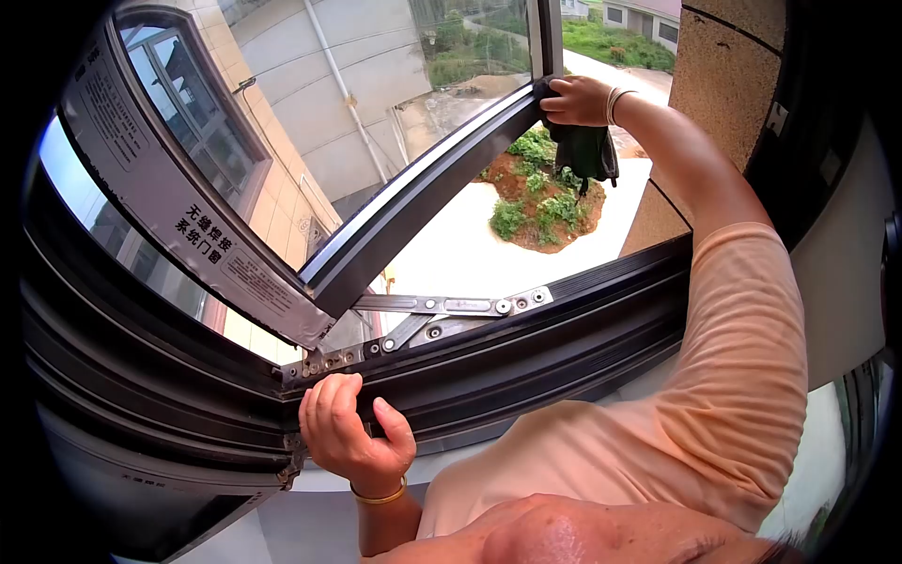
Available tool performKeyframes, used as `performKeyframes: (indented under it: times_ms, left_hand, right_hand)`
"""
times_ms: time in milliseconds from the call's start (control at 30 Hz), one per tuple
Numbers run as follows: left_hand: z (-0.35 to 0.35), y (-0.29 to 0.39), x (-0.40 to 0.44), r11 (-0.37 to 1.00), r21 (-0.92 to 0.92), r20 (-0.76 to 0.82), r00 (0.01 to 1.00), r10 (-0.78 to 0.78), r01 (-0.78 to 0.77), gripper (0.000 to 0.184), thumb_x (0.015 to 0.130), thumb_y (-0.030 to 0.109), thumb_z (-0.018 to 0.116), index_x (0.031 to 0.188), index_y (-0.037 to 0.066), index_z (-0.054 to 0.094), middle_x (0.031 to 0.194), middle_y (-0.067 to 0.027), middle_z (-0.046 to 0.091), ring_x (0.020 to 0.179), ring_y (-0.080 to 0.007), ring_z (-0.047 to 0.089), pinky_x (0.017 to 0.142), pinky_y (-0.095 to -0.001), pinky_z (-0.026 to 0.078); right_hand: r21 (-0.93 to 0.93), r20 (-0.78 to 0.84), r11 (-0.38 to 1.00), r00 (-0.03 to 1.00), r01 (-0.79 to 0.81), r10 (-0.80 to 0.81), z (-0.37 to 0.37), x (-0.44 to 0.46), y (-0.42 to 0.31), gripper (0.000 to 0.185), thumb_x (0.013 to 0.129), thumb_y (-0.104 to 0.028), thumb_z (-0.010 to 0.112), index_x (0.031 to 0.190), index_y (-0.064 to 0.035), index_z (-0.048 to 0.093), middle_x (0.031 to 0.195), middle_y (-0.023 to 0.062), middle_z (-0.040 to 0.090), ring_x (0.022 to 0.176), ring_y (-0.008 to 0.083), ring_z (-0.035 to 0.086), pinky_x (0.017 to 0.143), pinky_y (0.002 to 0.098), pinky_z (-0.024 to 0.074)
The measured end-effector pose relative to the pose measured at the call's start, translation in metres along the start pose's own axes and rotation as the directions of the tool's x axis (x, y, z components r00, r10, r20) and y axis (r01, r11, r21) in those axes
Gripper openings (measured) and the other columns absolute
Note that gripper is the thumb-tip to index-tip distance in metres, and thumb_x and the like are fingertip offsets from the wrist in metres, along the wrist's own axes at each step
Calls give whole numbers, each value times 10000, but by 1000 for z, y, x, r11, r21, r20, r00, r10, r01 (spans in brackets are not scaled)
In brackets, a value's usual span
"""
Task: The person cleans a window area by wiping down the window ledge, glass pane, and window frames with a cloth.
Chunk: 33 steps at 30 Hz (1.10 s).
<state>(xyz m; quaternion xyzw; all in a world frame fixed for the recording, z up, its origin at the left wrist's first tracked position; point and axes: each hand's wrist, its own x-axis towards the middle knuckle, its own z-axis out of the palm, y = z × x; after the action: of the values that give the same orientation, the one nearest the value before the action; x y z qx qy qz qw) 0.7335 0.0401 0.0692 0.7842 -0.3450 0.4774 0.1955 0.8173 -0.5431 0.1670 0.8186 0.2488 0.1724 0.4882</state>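
Observation:
My right hand reaches out to the far lower corner of an opened window sash. Its fingers press a dark cloth against the sash's dark frame, and the cloth hangs down below them. Close to the inner corner of the fixed window frame, my left hand is raised with loosely bent fingers, the thumb standing apart. Nothing shows in it. Whether its fingertips touch the frame is hard to make out. A metal friction hinge joins the sash to the frame.
Protective film with printed characters covers the sash's left side. Beyond the opening lie pale ground and a planted soil patch far below. A stone-clad wall stands at right. A tiled building shows through the glass.

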Motion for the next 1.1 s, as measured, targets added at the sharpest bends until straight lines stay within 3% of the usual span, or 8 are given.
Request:
performKeyframes:
  times_ms: [167,267,433,567,767,867,900,1100]
  left_hand:
    - [-2,2,2,1000,9,-4,1000,-5,5,257,895,191,565,1056,8,645,1020,-143,686,943,-346,676,950,-498,511]
    - [-3,1,1,1000,-3,2,1000,3,-3,251,891,180,571,1060,8,640,1021,-145,682,945,-345,673,958,-499,509]
    - [-4,1,2,1000,-24,-11,1000,11,-12,245,881,167,582,1061,8,631,1024,-150,677,955,-346,669,971,-502,505]
    - [-5,1,-2,998,-60,2,1000,-4,4,261,873,136,594,1096,6,631,1071,-167,666,980,-407,631,983,-526,479]
    - [-4,2,-1,1000,5,-22,1000,-1,1,247,862,163,587,1057,20,634,1017,-148,678,965,-340,669,991,-510,502]
    - [-3,2,-2,1000,9,-21,1000,-1,1,249,858,162,589,1058,19,634,1019,-147,678,962,-342,669,991,-510,502]
    - [-3,1,-1,1000,6,-19,1000,1,-1,250,858,162,590,1057,18,634,1018,-147,677,961,-343,668,992,-510,502]
    - [-5,3,-1,1000,3,-13,1000,6,-6,258,868,168,583,1073,17,625,1036,-151,669,982,-346,662,996,-510,499]
  right_hand:
    - [-47,89,995,991,-93,97,35,-16,16,109,934,-195,640,977,-179,739,1218,-33,531,1131,254,557,919,338,568]
    - [18,428,913,828,-408,362,30,-10,9,157,944,-177,624,918,-153,777,1265,-13,554,1156,267,570,914,354,580]
    - [355,-24,826,879,-437,476,26,-11,4,254,870,-33,617,1108,-95,682,1248,78,544,1161,289,575,936,372,561]
    - [680,-78,294,332,-672,940,0,-2,29,352,833,-2,644,1177,-71,614,1225,175,564,1088,416,628,923,468,538]
    - [839,-233,20,-325,-543,917,-74,56,130,406,869,-211,718,1224,-65,584,1207,189,598,1134,419,609,999,480,505]
    - [763,-171,48,-129,-644,977,-85,82,150,514,961,-346,617,1396,-94,510,1463,234,464,1282,458,523,1090,532,434]
    - [671,-312,134,-113,-729,943,-63,101,134,459,894,-125,647,1342,-115,548,1434,198,474,1138,481,595,1022,506,501]
    - [762,-27,246,351,-598,936,-7,25,75,445,867,-40,584,1303,-109,646,1410,183,514,1277,409,545,1120,431,437]
